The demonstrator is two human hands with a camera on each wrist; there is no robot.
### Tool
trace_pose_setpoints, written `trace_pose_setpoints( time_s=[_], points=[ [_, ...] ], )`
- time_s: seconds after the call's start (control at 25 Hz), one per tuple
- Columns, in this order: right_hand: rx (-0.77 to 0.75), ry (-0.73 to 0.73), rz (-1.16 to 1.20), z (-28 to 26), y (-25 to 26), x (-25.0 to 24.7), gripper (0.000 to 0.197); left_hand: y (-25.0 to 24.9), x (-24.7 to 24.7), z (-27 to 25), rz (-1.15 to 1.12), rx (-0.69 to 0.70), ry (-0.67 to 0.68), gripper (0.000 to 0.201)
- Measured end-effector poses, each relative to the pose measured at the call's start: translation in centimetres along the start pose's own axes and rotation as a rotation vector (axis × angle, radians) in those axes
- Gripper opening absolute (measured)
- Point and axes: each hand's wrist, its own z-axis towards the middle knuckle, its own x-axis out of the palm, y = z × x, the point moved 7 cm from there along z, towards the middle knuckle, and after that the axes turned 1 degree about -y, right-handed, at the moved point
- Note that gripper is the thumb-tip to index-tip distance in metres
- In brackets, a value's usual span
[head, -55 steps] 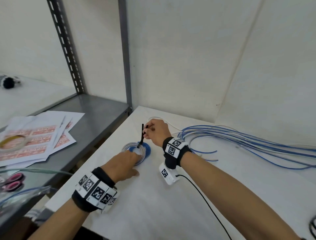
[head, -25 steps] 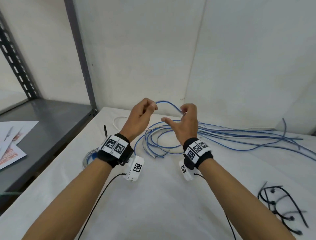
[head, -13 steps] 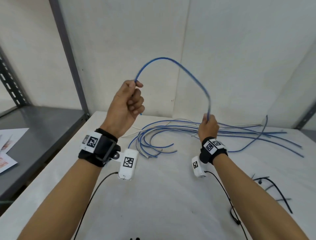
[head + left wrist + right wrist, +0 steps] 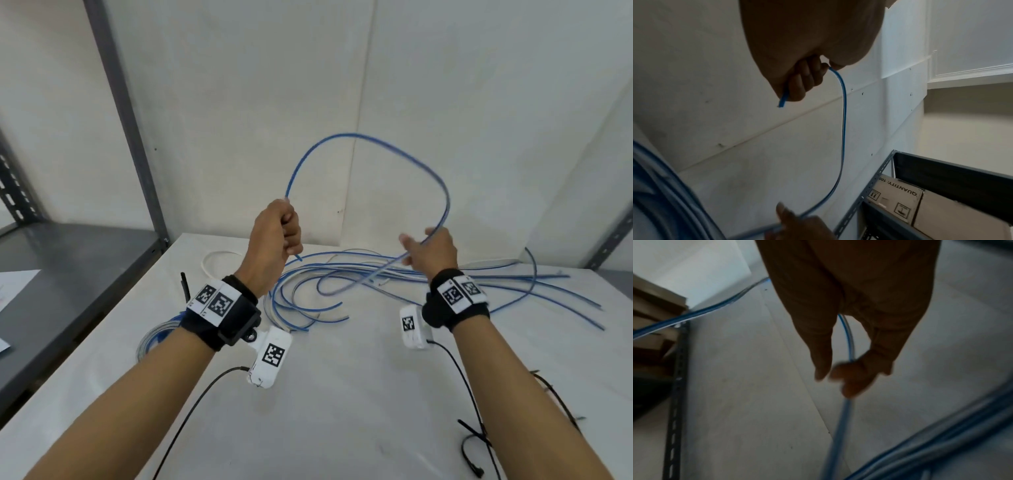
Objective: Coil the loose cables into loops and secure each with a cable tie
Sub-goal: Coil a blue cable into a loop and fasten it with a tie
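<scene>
My left hand [image 4: 281, 229] is raised above the white table [image 4: 342, 411] and grips the free end of a blue cable [image 4: 359, 135]; a short stub pokes out below the fist. From there the cable arcs up and over to my right hand [image 4: 419, 245]. It runs between that hand's thumb and loosely curled fingers, then sweeps down, blurred, to the pile of loose blue cables [image 4: 479, 281]. The left wrist view shows the left hand [image 4: 803, 81] closed round the blue cable [image 4: 843, 129]. In the right wrist view the blue cable [image 4: 849, 337] passes through the right hand [image 4: 836, 371].
A coiled bundle [image 4: 154, 337] with an upright black tie [image 4: 185, 284] lies at the table's left edge, beside a grey shelf [image 4: 68, 260]. A white cable loop [image 4: 219, 262] lies behind it. Loose black cable ties [image 4: 479, 445] lie at the front right. Cardboard boxes [image 4: 898, 204] sit on a rack.
The held cable's arch has bent into a rounder loop. My right hand has loosened from a fist to a light hold, and the cable's tail swings back under the loop.
</scene>
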Motion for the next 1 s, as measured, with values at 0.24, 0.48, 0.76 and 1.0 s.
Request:
trace_pose_setpoints(
  time_s=[0.24,0.48,0.76,1.0],
  points=[
    [-0.159,-0.174,-0.134,-2.2,0.6,-2.7,0.139,0.9,-0.9,1.0,0.572,0.271,-0.053,0.045],
    [-0.493,-0.043,-0.401,-3.2,3.4,2.6,0.036,4.0,0.8,1.4,0.125,0.008,0.054,0.048],
    [-0.523,0.197,0.449,-8.0,3.9,8.0,0.018,6.4,0.1,1.8,-0.666,-0.105,-0.177,0.047],
    [-0.41,0.144,0.593,-9.3,2.2,10.2,0.006,7.6,-0.3,1.8,-0.593,-0.162,-0.175,0.042]
  ],
)
